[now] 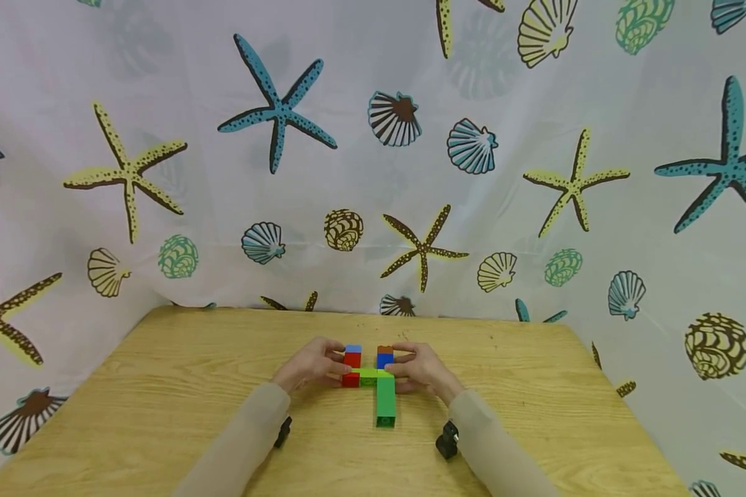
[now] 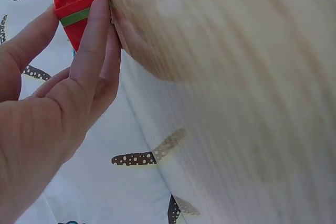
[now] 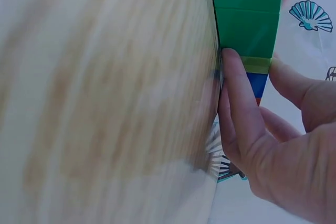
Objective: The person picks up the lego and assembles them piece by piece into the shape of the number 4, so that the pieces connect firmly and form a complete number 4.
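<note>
A joined structure of toy building bricks lies on the wooden table. On its left are red bricks with a blue brick at the far end. A lime-green brick crosses to the right side, where a blue brick and an orange-brown brick sit. Toward me reaches a long green brick. My left hand grips the structure's left side at the red bricks, thumb and fingers around it. From the right, my right hand grips it beside the lime-green and blue bricks; some fingertips are hidden.
The wooden table extends around the structure on all sides. Behind and beside it hangs a white curtain printed with starfish and shells. A dark wrist device is strapped at the right sleeve, another at the left.
</note>
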`<state>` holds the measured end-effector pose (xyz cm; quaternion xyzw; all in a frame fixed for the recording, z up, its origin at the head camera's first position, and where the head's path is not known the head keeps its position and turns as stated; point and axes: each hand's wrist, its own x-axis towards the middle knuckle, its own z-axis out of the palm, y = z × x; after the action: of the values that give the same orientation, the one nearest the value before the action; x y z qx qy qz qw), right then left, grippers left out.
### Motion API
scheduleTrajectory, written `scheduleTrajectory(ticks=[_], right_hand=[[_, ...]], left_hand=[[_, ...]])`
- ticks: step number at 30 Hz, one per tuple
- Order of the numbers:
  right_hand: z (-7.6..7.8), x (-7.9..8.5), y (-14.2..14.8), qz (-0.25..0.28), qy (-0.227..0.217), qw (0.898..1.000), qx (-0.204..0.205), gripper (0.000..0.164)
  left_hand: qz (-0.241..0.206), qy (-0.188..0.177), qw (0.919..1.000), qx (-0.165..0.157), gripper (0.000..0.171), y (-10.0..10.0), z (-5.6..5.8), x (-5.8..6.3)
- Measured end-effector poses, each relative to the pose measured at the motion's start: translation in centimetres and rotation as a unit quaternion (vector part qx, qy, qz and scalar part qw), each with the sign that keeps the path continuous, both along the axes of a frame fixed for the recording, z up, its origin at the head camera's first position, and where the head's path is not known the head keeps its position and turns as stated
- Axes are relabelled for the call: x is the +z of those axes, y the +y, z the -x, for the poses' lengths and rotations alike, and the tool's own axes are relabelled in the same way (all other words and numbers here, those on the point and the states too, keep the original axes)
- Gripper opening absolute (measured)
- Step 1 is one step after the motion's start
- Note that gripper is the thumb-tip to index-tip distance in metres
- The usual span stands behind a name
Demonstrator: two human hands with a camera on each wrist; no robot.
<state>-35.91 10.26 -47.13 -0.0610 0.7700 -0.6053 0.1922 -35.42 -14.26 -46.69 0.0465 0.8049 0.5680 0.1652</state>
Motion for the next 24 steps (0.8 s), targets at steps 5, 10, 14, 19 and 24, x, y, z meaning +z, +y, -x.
scheduleTrajectory(ticks=[5, 10, 14, 19, 24], right_hand=[[0.0, 0.1, 0.0, -0.001, -0.001, 1.0, -0.003, 0.063], [0.0, 0.0, 0.1, -0.008, 0.012, 1.0, -0.004, 0.056], [-0.3, 0.1, 0.6, -0.053, 0.049, 0.997, -0.017, 0.045], [-1.2, 0.8, 1.2, -0.154, 0.168, 0.974, -0.007, 0.037], [-2.4, 2.2, 1.6, -0.267, 0.272, 0.924, -0.004, 0.038]], left_hand=[[0.005, 0.003, 1.0, -0.001, 0.057, 0.0, -0.1, 0.1], [0.031, 0.007, 0.9995, 0.006, 0.055, -0.3, -0.2, 0.1], [0.076, 0.035, 0.9965, 0.011, 0.053, -0.8, -0.8, 0.3], [0.171, 0.142, 0.975, -0.001, 0.051, -1.4, -1.7, 1.0], [0.251, 0.217, 0.9431, -0.013, 0.057, -1.7, -2.4, 2.3]])
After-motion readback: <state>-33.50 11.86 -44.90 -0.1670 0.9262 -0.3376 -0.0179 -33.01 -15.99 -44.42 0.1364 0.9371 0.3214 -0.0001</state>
